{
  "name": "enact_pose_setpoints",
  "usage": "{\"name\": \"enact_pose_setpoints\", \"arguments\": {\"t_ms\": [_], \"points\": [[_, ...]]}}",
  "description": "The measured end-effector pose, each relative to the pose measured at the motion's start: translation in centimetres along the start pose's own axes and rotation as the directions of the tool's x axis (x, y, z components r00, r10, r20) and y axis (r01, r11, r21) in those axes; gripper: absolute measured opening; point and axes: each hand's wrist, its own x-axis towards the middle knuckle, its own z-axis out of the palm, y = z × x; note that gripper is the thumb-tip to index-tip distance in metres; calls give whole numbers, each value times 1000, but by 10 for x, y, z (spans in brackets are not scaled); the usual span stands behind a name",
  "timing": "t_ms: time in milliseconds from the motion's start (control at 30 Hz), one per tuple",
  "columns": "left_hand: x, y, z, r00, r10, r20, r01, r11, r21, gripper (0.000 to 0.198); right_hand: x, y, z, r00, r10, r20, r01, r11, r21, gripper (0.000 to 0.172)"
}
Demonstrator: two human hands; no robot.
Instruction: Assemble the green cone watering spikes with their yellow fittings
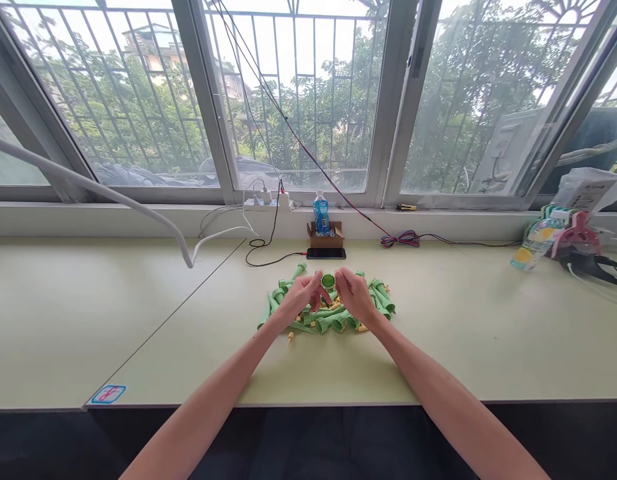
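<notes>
A green plastic watering spike (328,281), a hollow cone with a round threaded mouth, is held up with its mouth facing me. My left hand (307,293) pinches it from the left, some of its lower fingers apart. On the right side, the fingertips of my right hand (356,295) are closed against the rim; whether they also hold a small part is hidden. Beneath both hands lies a pile of similar green spikes (329,323) mixed with small yellow plastic pieces. One yellow piece (291,337) lies apart at the pile's front left.
Behind the pile lies a black phone (326,254) on a cable. A blue-labelled bottle (321,213) stands in a small cardboard box (326,241). Coiled wires (401,239) lie by the windowsill. A white cable (138,210) arches at left; bagged items (541,233) sit far right.
</notes>
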Motion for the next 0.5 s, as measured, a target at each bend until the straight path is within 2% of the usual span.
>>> {"name": "enact_pose_setpoints", "arguments": {"t_ms": [500], "points": [[-2, 3, -1, 998, 54, 34, -54, 998, 29, 45, 2, 9, 3, 999, 21, -32, -23, 998, -58, 39]]}}
